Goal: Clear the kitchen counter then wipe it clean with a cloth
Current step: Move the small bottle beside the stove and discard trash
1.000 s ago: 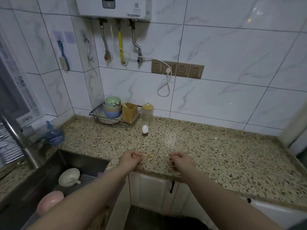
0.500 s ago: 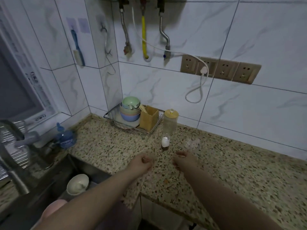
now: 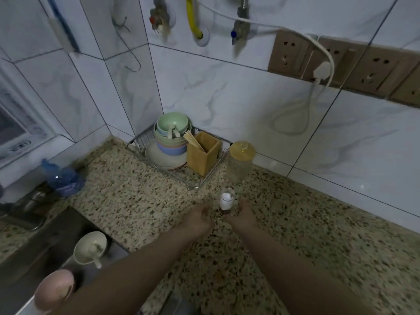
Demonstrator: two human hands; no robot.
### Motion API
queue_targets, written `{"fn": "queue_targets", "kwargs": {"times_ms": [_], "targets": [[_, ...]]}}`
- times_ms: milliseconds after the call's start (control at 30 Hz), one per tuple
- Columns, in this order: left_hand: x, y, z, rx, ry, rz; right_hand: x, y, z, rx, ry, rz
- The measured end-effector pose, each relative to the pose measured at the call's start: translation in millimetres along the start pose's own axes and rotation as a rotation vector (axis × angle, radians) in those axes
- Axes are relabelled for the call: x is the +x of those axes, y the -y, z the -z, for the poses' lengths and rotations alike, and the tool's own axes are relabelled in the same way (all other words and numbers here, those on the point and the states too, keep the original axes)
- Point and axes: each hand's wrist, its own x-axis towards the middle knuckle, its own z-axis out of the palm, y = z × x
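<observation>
A small glass jar (image 3: 226, 201) with white contents stands on the speckled stone counter (image 3: 141, 201), in front of a taller glass jar with a yellow lid (image 3: 241, 162). My right hand (image 3: 241, 215) lies against the small jar's base with curled fingers; whether it grips the jar is hidden. My left hand (image 3: 200, 218) is just left of the jar, fingers curled in, holding nothing. No cloth is in view.
A wire rack (image 3: 204, 180) in the corner holds stacked bowls (image 3: 172, 135), a plate and a wooden chopstick box (image 3: 203, 153). A blue bottle (image 3: 63, 178) stands by the sink (image 3: 34, 253), which holds a white cup (image 3: 91, 248) and a pink bowl (image 3: 54, 292). Sockets and a cord hang on the wall.
Both hands have moved forward from the counter's front edge to the small jar, and the view has come closer and tilted down toward the corner.
</observation>
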Motion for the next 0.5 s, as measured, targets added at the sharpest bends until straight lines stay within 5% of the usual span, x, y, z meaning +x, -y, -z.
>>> {"fn": "queue_targets", "kwargs": {"times_ms": [500], "targets": [[35,1,-9,-0.323,-0.046,-0.061,43,-6,-21,0.053,-0.018,0.269]]}}
